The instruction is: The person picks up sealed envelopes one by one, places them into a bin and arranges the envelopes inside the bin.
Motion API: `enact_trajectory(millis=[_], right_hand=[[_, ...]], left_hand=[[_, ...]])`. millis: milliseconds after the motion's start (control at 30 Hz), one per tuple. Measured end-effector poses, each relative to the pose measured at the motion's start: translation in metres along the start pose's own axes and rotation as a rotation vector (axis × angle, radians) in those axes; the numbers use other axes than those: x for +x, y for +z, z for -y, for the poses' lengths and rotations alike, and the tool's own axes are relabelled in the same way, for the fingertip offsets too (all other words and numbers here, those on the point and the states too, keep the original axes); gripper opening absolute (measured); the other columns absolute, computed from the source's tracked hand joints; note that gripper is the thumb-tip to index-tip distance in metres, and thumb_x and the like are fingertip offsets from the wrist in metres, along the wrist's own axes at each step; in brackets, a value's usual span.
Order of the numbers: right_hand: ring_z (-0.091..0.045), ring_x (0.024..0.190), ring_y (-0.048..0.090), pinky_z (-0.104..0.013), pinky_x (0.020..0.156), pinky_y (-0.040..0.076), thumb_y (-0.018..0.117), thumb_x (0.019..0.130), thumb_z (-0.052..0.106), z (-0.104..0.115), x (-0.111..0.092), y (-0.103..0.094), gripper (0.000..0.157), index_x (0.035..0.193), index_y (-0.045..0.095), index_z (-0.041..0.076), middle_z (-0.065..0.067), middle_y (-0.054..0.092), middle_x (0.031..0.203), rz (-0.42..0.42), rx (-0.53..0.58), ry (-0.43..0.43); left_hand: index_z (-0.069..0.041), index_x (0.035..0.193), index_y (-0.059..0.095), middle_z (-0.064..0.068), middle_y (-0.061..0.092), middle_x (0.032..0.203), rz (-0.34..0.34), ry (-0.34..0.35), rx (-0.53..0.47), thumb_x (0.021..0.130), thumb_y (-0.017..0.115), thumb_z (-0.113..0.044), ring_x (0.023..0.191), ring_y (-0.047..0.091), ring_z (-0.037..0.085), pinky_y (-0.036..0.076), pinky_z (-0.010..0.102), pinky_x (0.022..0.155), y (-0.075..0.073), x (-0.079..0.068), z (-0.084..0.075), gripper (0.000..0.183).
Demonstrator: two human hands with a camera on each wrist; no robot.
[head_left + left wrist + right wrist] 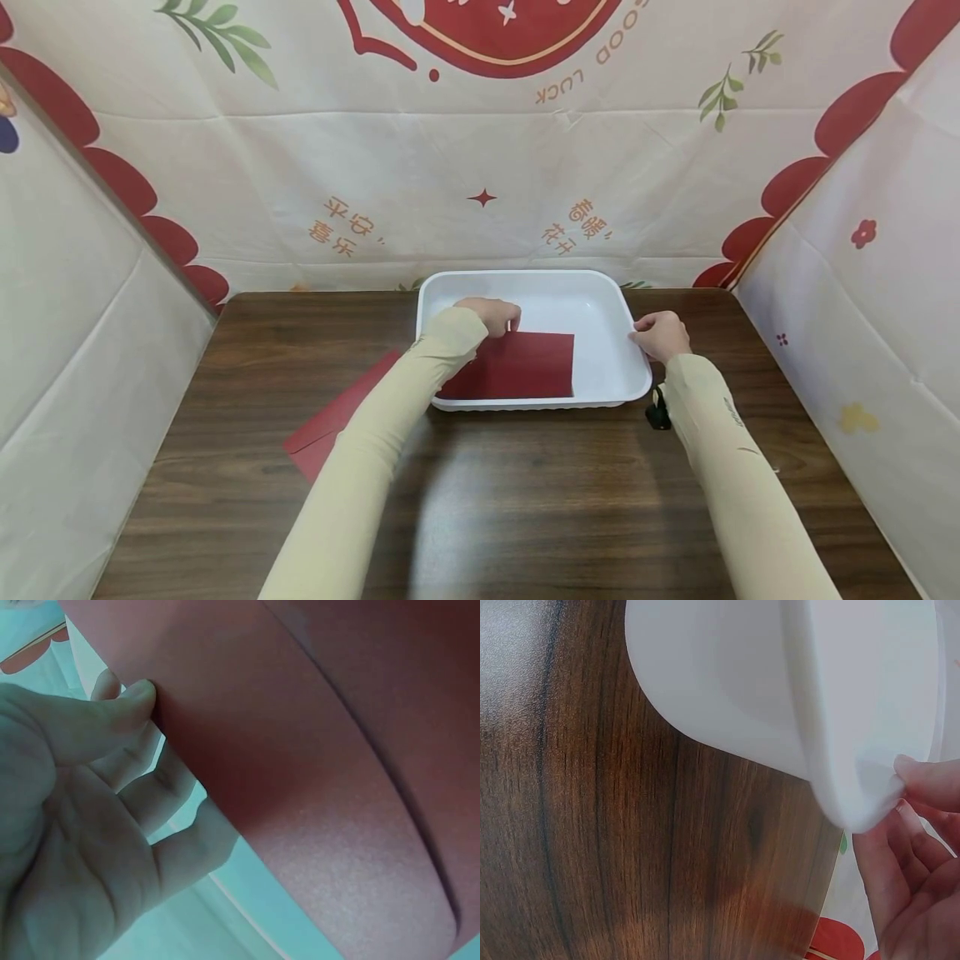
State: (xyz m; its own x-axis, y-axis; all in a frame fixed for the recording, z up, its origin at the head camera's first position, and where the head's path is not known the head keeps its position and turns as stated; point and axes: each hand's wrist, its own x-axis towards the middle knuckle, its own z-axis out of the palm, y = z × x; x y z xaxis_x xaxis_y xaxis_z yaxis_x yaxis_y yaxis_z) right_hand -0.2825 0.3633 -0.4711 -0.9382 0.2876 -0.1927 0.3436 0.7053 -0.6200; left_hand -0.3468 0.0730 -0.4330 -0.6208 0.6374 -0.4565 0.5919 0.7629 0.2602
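A white tray [592, 367] stands at the back of the table, and a red envelope [528, 367] lies over its front left part. My left hand [491, 315] reaches in over the tray and pinches that envelope's edge between thumb and fingers. Up close in the left wrist view, the envelope [300, 787] shows a curved flap line, with the thumb [139, 701] on its face. At the tray's right side, my right hand [662, 335] pinches the rim [862, 802], thumb above and fingers beneath.
Another red envelope [330, 425] lies aslant on the brown wooden table [525, 500], partly hidden under my left forearm. A small black device [658, 410] sits at my right wrist. Printed white cloths [420, 167] enclose the table at the back and both sides.
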Motion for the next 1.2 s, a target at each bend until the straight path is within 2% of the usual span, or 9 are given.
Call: enact_trajectory(millis=[233,433,733,1033,1200], right_hand=[[-0.031,0.082,0.057,-0.036,0.064,0.053,0.06,0.085,0.012,0.0,-0.001,-0.001,0.031,0.109,0.059,-0.008,-0.028,0.055,0.107,0.0,0.003,-0.003],[-0.031,0.08,0.058,-0.033,0.06,0.053,0.06,0.085,0.012,-0.001,0.0,-0.001,0.031,0.108,0.059,-0.008,-0.028,0.056,0.106,-0.004,0.001,-0.008],[-0.03,0.079,0.059,-0.033,0.06,0.053,0.06,0.084,0.011,-0.001,-0.001,-0.001,0.03,0.107,0.059,-0.008,-0.028,0.056,0.106,-0.01,0.0,-0.01],[-0.031,0.081,0.059,-0.034,0.061,0.053,0.06,0.085,0.011,0.0,-0.001,-0.001,0.03,0.107,0.059,-0.008,-0.028,0.056,0.107,-0.009,0.005,-0.008],[-0.032,0.083,0.058,-0.036,0.065,0.053,0.059,0.085,0.011,0.002,-0.002,0.0,0.03,0.108,0.059,-0.008,-0.028,0.055,0.107,-0.003,0.007,-0.005]], left_hand=[[-0.012,0.111,0.052,0.003,0.055,0.118,-0.018,0.014,0.014,0.086,0.039,0.005,0.099,0.05,0.014,0.041,0.026,0.079,0.003,0.004,0.001,0.033],[-0.011,0.112,0.053,0.005,0.055,0.119,-0.023,0.02,0.004,0.086,0.039,0.006,0.102,0.051,0.015,0.042,0.026,0.081,0.004,0.0,-0.002,0.033],[-0.011,0.11,0.054,0.002,0.056,0.114,-0.044,0.02,0.021,0.086,0.04,0.007,0.097,0.051,0.013,0.042,0.024,0.078,0.005,-0.001,-0.003,0.033],[-0.011,0.112,0.055,0.002,0.058,0.113,-0.043,0.011,0.068,0.086,0.043,0.005,0.101,0.052,0.013,0.043,0.026,0.082,0.006,0.007,-0.001,0.032],[-0.012,0.11,0.056,0.001,0.059,0.11,-0.039,-0.009,0.088,0.086,0.047,0.002,0.097,0.053,0.013,0.043,0.026,0.08,0.008,0.013,0.0,0.029]])
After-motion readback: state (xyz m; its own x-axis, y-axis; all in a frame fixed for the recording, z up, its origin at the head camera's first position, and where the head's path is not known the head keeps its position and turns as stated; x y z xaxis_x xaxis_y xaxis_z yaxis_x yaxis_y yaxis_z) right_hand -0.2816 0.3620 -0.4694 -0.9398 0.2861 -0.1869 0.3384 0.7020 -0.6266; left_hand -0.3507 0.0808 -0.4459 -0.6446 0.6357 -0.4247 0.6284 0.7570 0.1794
